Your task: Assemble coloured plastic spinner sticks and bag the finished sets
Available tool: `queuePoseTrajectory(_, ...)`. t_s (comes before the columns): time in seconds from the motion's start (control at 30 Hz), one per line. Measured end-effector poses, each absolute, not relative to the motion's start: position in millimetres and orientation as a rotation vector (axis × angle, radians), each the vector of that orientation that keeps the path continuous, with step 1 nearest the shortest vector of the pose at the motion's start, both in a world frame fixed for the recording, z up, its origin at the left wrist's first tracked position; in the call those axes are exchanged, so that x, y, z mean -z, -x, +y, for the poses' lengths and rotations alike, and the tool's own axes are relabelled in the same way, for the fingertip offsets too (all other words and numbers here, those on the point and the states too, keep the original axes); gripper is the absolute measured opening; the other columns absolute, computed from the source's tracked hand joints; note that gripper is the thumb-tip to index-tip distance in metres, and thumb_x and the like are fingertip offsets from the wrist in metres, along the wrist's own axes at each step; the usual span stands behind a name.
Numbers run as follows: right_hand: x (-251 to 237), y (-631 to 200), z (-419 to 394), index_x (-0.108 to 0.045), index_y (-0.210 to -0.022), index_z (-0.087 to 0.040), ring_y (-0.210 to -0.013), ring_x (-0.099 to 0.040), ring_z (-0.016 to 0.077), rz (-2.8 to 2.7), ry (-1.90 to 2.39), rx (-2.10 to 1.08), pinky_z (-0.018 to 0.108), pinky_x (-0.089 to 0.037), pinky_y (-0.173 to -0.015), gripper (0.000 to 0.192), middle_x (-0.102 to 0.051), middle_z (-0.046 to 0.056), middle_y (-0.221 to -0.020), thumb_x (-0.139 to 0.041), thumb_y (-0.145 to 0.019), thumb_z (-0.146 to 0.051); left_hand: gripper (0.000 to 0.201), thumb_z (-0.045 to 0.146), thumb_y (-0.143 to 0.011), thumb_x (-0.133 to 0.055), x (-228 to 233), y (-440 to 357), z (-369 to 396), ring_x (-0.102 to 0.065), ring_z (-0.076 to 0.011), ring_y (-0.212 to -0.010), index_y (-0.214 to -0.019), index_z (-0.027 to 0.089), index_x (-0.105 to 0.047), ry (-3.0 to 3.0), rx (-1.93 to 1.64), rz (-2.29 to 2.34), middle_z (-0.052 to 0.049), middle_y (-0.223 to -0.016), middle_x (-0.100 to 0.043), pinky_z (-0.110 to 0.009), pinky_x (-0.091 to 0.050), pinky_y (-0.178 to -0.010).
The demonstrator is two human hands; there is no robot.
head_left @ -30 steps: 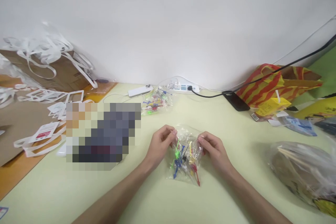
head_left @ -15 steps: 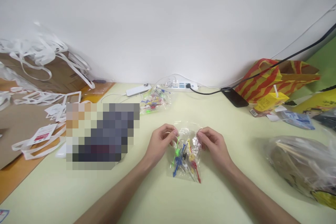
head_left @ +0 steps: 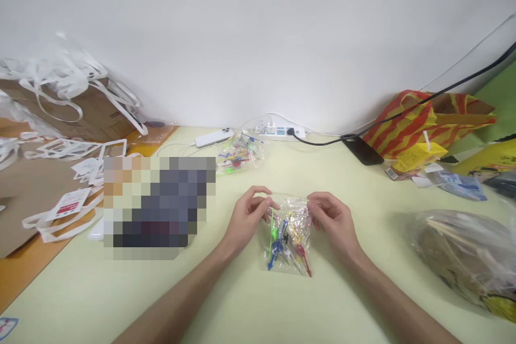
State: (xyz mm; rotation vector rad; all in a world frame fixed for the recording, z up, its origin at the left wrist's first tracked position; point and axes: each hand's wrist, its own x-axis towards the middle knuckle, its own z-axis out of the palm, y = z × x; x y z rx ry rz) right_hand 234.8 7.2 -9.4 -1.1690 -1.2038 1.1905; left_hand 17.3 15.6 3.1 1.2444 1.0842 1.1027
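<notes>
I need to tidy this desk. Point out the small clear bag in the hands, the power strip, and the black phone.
small clear bag (head_left: 288, 236), head view, on its middle over the coloured picks
power strip (head_left: 280, 130), head view, its white top
black phone (head_left: 363, 151), head view, its screen

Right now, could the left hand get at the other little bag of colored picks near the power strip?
Probably yes. The left hand is pinching the top of the near bag, so it would have to let go first. The table between it and the far bag looks bare, with nothing in the way.
</notes>
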Motion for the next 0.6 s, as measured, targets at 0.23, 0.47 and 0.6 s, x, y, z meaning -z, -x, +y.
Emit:
queuePoseTrajectory(0.23,7.2,-237.3,5.4,-0.077,-0.088,-0.021,-0.056,-0.047,0.0126,-1.274,1.138,-1.184,0.027,-0.039,-0.051,0.018,-0.064,0.002,-0.074,-0.064,-0.086,-0.034,0.022,0.038,-0.094,-0.057,-1.9,-16.6,14.9,-0.065,-0.0139,-0.070,-0.101,0.018,-0.065,-1.286,-1.110,1.074,-0.005,-0.089,-0.073,-0.024,-0.049,-0.064)
queuePoseTrajectory(0.47,9.0,-240.3,5.6,-0.074,-0.085,-0.020,-0.055,-0.048,0.0139,-1.304,1.156,-1.171,0.027,-0.040,-0.052,0.017,-0.061,0.001,-0.063,-0.060,-0.087,-0.030,0.020,0.030,-0.093,-0.053,-1.1,-15.1,16.5,-0.060,-0.0140,-0.078,-0.094,0.017,-0.069,-1.319,-1.116,1.130,-0.005,-0.097,-0.068,-0.023,-0.049,-0.068)
queuePoseTrajectory(0.6,8.7,-241.3,5.0,-0.073,-0.086,-0.020,-0.056,-0.051,0.0138,-1.312,1.138,-1.177,0.026,-0.041,-0.052,0.019,-0.061,0.000,-0.064,-0.059,-0.088,-0.033,0.026,0.031,-0.094,-0.050,-2.3,-14.5,16.8,-0.060,-0.0163,-0.084,-0.096,0.017,-0.071,-1.326,-1.104,1.133,-0.006,-0.098,-0.068,-0.025,-0.050,-0.072)
